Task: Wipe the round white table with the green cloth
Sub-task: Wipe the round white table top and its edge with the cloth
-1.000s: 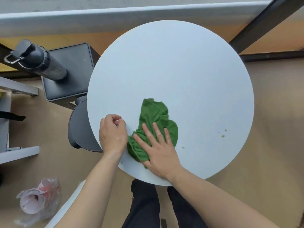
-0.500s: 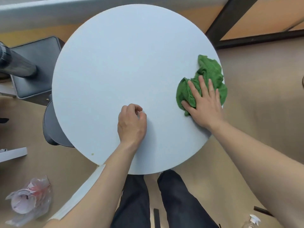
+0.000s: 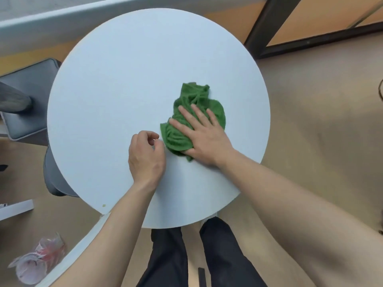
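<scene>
The round white table fills the middle of the head view. A crumpled green cloth lies on it, right of centre. My right hand lies flat on the near part of the cloth, fingers spread, pressing it to the tabletop. My left hand rests on the table just left of the cloth, fingers curled into a loose fist with nothing in it. A small greenish speck sits near the table's near-left edge.
A grey padded stool and a dark chair seat stand left of the table. A crumpled plastic bag lies on the floor at lower left. A dark frame post rises at the back right. My legs are under the near edge.
My right hand has slid the cloth from the table's right edge back toward the centre, next to my left hand. A second ago it was at the near-left edge.
</scene>
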Tool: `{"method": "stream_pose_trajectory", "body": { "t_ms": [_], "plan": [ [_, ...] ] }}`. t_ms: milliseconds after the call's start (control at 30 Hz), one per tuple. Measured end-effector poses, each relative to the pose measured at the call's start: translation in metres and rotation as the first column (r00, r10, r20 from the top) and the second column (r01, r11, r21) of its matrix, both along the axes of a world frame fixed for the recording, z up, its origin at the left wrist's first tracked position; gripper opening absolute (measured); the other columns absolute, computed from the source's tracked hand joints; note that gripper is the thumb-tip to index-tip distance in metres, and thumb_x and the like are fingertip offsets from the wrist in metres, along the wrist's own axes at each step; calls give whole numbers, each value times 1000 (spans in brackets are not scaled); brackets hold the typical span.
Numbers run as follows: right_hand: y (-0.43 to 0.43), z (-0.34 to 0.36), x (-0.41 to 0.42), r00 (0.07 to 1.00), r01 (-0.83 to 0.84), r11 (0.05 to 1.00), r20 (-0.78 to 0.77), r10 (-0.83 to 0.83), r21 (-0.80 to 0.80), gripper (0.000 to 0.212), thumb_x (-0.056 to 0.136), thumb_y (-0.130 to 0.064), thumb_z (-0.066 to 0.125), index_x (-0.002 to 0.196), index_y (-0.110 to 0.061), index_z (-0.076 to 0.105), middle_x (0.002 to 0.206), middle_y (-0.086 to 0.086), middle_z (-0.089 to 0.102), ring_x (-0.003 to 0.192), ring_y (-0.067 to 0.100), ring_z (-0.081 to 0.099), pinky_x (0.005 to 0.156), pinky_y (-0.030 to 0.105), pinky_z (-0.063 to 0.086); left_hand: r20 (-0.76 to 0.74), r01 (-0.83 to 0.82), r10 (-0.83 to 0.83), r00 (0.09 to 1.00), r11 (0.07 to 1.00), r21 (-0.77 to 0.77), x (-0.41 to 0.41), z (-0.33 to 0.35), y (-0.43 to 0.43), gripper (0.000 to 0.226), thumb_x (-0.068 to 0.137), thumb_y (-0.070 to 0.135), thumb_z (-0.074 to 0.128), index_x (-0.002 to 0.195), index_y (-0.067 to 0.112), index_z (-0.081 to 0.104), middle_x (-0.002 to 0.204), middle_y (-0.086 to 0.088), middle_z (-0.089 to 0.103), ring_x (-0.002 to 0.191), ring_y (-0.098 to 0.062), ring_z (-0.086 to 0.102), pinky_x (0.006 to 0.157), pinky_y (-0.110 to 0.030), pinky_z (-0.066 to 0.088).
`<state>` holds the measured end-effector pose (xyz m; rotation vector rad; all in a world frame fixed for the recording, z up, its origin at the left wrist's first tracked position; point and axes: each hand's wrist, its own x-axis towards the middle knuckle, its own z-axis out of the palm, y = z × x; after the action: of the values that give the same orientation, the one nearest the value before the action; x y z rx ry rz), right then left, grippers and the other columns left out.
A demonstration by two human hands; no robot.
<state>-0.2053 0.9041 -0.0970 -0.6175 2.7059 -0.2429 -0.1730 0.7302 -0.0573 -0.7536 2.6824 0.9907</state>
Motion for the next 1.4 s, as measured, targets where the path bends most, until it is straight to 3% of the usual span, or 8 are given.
{"method": "stream_pose_trajectory", "body": {
  "t_ms": [167, 367, 533, 733, 900, 1100, 1200, 1400],
  "plan": [
    [65, 3, -98, 943, 332, 941, -24, -332, 60, 74, 93, -71, 31, 158, -45, 6, 169, -5, -4, 155, 25, -6, 123, 52, 2, 2, 33, -33, 999, 999, 36, -15, -7, 13, 17, 93, 22, 48, 104, 22, 60, 104, 8, 53, 97, -18, 58, 79, -31, 41],
    [82, 4, 21, 837, 547, 832, -78, -542, 91, 75, 96, -66, 30, 159, -38, 2, 169, 1, -9, 154, 33, -6, 123, 56, 5, 37, 89, -93, 995, 993, 78, -15, -4, 27, 15, 94, 23, 49, 104, 23, 60, 105, 8, 54, 99, -16, 57, 76, -27, 38],
    [5, 8, 152, 958, 269, 957, 69, -277, 107, 96, 85, -62, 57, 160, -35, 3, 168, 7, -10, 153, 37, -10, 121, 60, 8, 39, 104, -107, 994, 992, 65, 1, 7, -6, 15, 93, 23, 51, 104, 22, 61, 104, 7, 55, 94, -15, 57, 76, -27, 37],
    [-114, 3, 154, 961, -265, 959, 51, 271, -97, 69, 94, -64, 43, 156, -38, 29, 167, 4, 15, 153, 34, 12, 120, 58, 12, -7, -130, 130, 991, 991, 6, 26, 13, -106, 15, 94, 21, 49, 102, 21, 62, 106, 7, 58, 94, -16, 57, 81, -29, 41],
    [-231, -1, 64, 939, -343, 936, 14, 345, -78, 75, 89, -60, 37, 157, -41, 13, 169, 3, 2, 155, 32, 0, 120, 58, -3, -69, -385, 382, 922, 922, -42, 52, 10, -182, 13, 93, 18, 50, 98, 18, 62, 102, 4, 58, 93, -15, 52, 78, -27, 34],
    [-296, -2, -26, 984, -179, 984, 2, 179, 2, 76, 93, -60, 42, 158, -41, 7, 169, 2, -6, 154, 32, -8, 120, 58, -4, -53, -511, 509, 859, 859, -29, 82, 4, -215, 12, 92, 17, 49, 96, 20, 60, 99, 5, 57, 91, -14, 50, 76, -27, 33],
    [-288, 1, 11, 985, -175, 984, -8, 175, -32, 78, 90, -61, 43, 158, -39, 13, 169, 6, 0, 154, 37, -3, 120, 60, -1, -51, -572, 572, 818, 820, 18, 90, 1, -220, 10, 92, 17, 50, 94, 22, 59, 99, 5, 57, 92, -16, 53, 77, -27, 36],
    [-222, 4, 134, 874, -486, 874, -8, 486, 4, 82, 82, -49, 61, 155, -39, 26, 169, 4, 3, 154, 37, 2, 119, 63, 7, 6, -585, 586, 811, 809, 48, 84, 4, -229, 11, 91, 18, 51, 95, 21, 61, 98, 7, 56, 92, -16, 54, 77, -27, 36]
  ]
}}
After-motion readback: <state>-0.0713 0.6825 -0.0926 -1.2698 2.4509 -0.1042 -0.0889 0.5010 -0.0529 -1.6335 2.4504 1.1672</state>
